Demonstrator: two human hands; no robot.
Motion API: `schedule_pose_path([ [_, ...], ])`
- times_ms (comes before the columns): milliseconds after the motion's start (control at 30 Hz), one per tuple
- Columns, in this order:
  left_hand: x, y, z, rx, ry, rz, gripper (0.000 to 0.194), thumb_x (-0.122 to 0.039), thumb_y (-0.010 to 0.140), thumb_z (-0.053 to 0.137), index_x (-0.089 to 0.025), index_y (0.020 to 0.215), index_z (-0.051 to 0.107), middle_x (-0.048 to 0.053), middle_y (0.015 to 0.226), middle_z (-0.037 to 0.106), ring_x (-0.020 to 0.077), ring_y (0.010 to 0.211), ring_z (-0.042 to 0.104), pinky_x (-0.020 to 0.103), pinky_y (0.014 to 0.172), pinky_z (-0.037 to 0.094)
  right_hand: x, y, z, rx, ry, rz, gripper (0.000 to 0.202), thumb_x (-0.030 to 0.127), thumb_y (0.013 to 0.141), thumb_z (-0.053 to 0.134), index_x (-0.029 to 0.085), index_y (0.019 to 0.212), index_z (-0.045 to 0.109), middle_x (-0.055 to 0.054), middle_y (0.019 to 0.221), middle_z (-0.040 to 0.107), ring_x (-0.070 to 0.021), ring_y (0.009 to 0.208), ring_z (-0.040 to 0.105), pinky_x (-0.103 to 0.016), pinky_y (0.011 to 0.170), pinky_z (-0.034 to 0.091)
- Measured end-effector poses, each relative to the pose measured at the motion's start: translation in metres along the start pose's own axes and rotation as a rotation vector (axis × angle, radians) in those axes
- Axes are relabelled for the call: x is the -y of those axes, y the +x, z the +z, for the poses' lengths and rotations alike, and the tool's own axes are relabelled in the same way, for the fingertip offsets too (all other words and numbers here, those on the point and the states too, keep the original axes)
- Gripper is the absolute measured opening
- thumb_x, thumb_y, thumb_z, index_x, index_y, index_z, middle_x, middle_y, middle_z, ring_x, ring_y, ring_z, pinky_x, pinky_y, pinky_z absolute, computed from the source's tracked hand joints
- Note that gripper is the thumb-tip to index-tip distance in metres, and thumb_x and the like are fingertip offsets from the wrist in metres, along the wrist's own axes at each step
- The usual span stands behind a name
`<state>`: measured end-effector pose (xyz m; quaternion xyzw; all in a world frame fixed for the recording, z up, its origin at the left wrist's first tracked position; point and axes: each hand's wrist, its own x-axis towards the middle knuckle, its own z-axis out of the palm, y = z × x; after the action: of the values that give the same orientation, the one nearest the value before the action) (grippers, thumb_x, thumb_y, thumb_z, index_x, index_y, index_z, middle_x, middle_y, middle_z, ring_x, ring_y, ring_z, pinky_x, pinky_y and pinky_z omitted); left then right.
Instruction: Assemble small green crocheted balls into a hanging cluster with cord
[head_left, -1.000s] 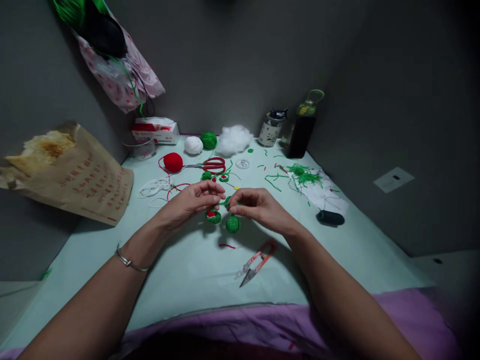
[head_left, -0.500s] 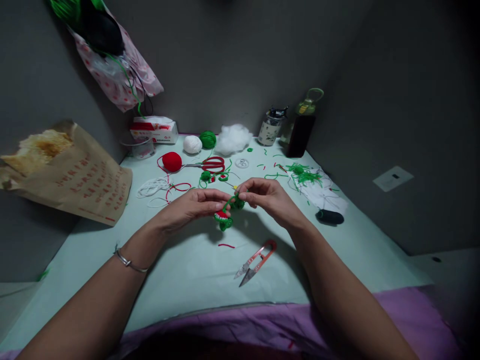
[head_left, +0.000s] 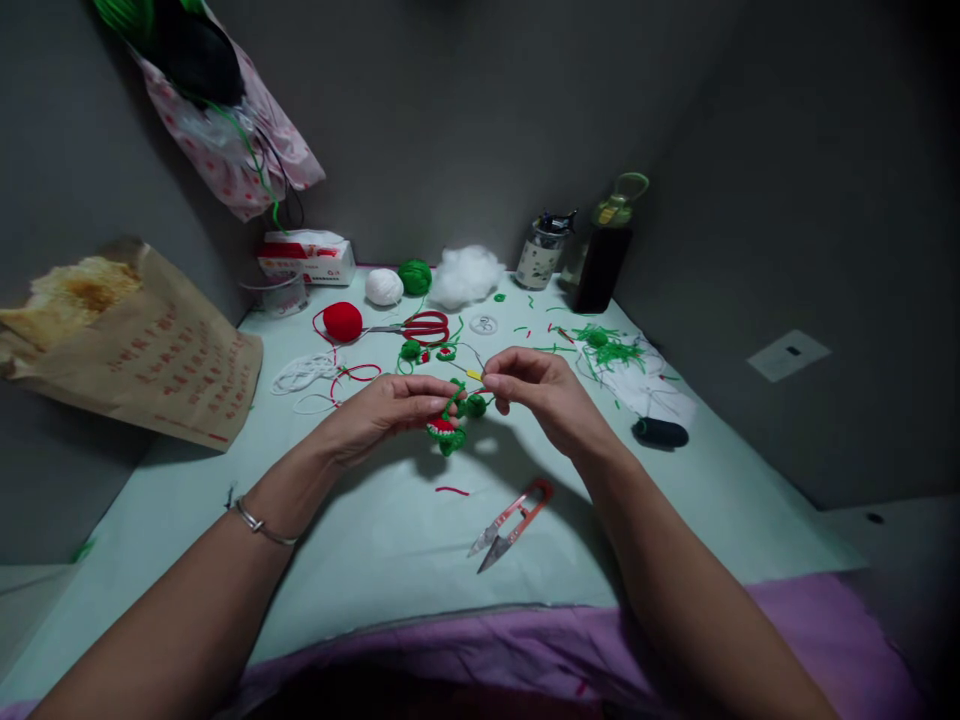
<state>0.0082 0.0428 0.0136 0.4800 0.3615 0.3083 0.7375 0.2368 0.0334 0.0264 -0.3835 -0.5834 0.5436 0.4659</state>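
Observation:
My left hand [head_left: 409,402] pinches a small crocheted piece [head_left: 442,428] in red, white and green yarn, held above the table. A green stem-like strip rises from it past the fingertips. A round green crocheted bit [head_left: 475,405] shows just right of it. My right hand [head_left: 536,385] is closed in a pinch beside it; what the fingertips grip is too small to make out. A short red strand shows between the hands. Just left of the right fingertips is a thin tool with a yellow part [head_left: 474,375]. Orange-handled thread snips [head_left: 517,522] lie nearer me.
Behind my hands lie red-handled scissors [head_left: 426,328], balls of red yarn [head_left: 343,322], white yarn [head_left: 384,287] and green yarn [head_left: 415,278], and white stuffing [head_left: 469,277]. A paper bag [head_left: 172,360] stands left. Green yarn scraps [head_left: 611,345] and a bottle [head_left: 600,265] are right.
My right hand has drawn slightly right, away from the crocheted piece, uncovering the round green bit and a red strand. The left hand has hardly moved.

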Motion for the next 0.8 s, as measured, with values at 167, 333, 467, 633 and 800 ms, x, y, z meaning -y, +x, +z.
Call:
schedule_pose_path([
  [167,0.004,0.003,-0.001,-0.035,-0.001,0.005,0.033,-0.028,0.068,0.089,-0.019,0.098,0.08,0.006,0.099,0.08,0.0173,0.087,0.07,0.032,0.091,0.049,0.001,-0.002,0.005,0.068,-0.004,0.015,0.018,0.033,0.08,0.08,0.018,0.08,0.07,0.002,0.07,0.061,-0.0088,0.06,0.052,-0.025,0.061,0.045],
  [333,0.006,0.004,0.0,-0.057,-0.025,0.022,0.034,-0.026,0.065,0.089,-0.018,0.097,0.08,0.006,0.093,0.079,0.018,0.088,0.07,0.034,0.093,0.047,0.0,-0.001,0.009,0.036,0.006,0.002,0.019,0.033,0.076,0.083,0.018,0.08,0.072,0.002,0.072,0.063,-0.0088,0.062,0.052,-0.024,0.061,0.045],
  [467,0.007,0.004,0.002,-0.064,-0.023,0.03,0.031,-0.024,0.067,0.088,-0.019,0.096,0.08,0.005,0.094,0.078,0.0165,0.084,0.068,0.034,0.089,0.047,-0.001,0.0,0.01,0.0,0.019,0.0,0.018,0.033,0.076,0.083,0.018,0.08,0.073,0.002,0.073,0.064,-0.0087,0.061,0.053,-0.024,0.06,0.046],
  [633,0.009,0.005,0.003,-0.052,-0.006,0.073,0.031,-0.021,0.069,0.085,-0.019,0.1,0.08,0.006,0.097,0.078,0.0163,0.082,0.066,0.033,0.084,0.048,-0.001,-0.001,0.012,0.014,0.05,0.024,0.021,0.035,0.077,0.083,0.019,0.082,0.07,0.001,0.074,0.066,-0.011,0.063,0.061,-0.026,0.063,0.051],
  [800,0.009,0.006,0.003,-0.069,0.028,0.1,0.034,-0.02,0.069,0.085,-0.019,0.103,0.079,0.006,0.098,0.078,0.0165,0.084,0.066,0.033,0.085,0.046,-0.002,-0.002,0.016,0.015,0.059,0.031,0.025,0.039,0.076,0.083,0.019,0.085,0.07,-0.001,0.077,0.07,-0.0132,0.066,0.065,-0.028,0.064,0.053],
])
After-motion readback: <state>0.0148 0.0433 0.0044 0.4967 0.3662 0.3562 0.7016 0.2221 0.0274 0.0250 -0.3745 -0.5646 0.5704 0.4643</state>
